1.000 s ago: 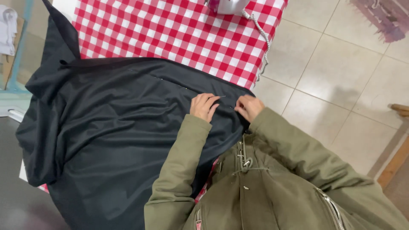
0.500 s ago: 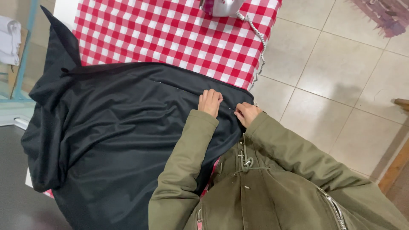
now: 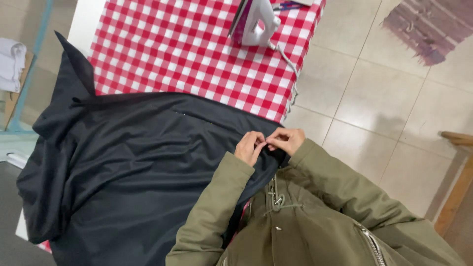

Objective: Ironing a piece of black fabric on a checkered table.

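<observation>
Where the red-checked worktop (image 3: 187,54) ends, beige floor tiles (image 3: 374,98) and a rug (image 3: 423,29). Iron (image 3: 253,22) at worktop's far end. Black garment (image 3: 133,172) covers near end; left hand (image 3: 250,147) and right hand (image 3: 286,140) pinch its edge.

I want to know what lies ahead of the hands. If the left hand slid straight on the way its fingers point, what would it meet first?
The left hand points across the black garment toward its far edge. It would likely run over more of that dark cloth first, then the red-checked cover. The iron stands farther off, seemingly to one side.
</observation>
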